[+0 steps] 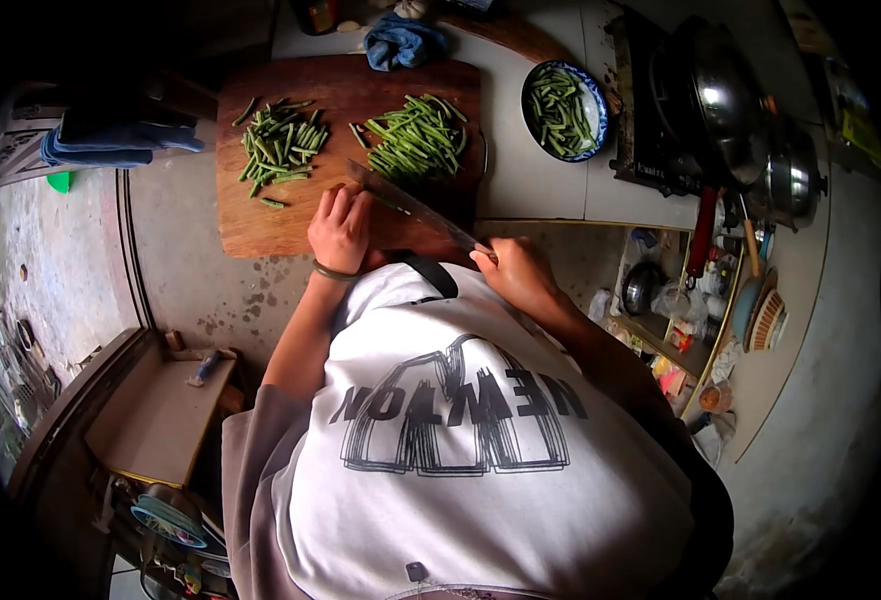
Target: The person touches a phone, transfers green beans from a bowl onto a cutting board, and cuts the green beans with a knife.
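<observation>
My right hand (pixel 515 271) is closed round the handle of a kitchen knife (pixel 415 208), whose dark blade slants up and left over the cutting board (pixel 270 222). Close to the blade's far end, my left hand (pixel 340 226) rests at the board's front part with fingers curled together; what they hold, if anything, is hidden. One pile of cut green beans (pixel 282 143) lies on the board's left side. A second, denser pile of green beans (pixel 415 138) lies on the right, just beyond the knife.
A blue-rimmed bowl (pixel 601 112) with cut beans stands right of the board. Behind the board lies a crumpled blue cloth (pixel 400 42). Farther right are a gas stove (pixel 650 150), a wok (pixel 725 95) and a lidded pot (pixel 795 180). Shelves below the counter hold kitchen items.
</observation>
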A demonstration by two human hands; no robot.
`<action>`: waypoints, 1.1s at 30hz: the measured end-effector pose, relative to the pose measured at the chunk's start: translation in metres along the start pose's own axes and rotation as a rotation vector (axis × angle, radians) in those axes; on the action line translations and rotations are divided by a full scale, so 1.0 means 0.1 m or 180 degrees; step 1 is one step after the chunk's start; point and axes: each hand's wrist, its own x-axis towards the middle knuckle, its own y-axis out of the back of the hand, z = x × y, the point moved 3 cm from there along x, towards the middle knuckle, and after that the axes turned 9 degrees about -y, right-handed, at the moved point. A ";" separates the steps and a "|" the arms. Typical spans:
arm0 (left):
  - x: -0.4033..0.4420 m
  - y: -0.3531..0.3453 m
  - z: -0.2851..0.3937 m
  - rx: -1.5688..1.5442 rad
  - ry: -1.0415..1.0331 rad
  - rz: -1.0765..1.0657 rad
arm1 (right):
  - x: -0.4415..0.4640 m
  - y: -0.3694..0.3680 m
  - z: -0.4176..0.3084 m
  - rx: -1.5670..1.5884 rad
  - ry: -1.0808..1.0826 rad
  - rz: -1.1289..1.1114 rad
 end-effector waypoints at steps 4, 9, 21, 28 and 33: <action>0.03 0.00 0.02 -0.0003 0.0034 -0.0038 | -0.06 0.05 -0.05 -0.0075 -0.0047 -0.0042; 0.03 -0.02 -0.01 -0.0038 0.0039 -0.0023 | -0.05 0.06 -0.03 -0.0130 -0.0169 -0.0249; 0.06 -0.01 -0.02 -0.0015 0.0035 0.0014 | 0.09 -0.30 -0.04 -0.0250 -0.0151 -0.0056; 0.08 0.12 0.03 -0.0060 0.0097 0.0156 | -0.02 -0.13 0.11 0.0157 -0.0195 0.0346; -0.06 0.42 -0.19 0.0333 0.0595 0.0560 | -0.08 0.03 -0.01 -0.0107 0.0002 -0.0060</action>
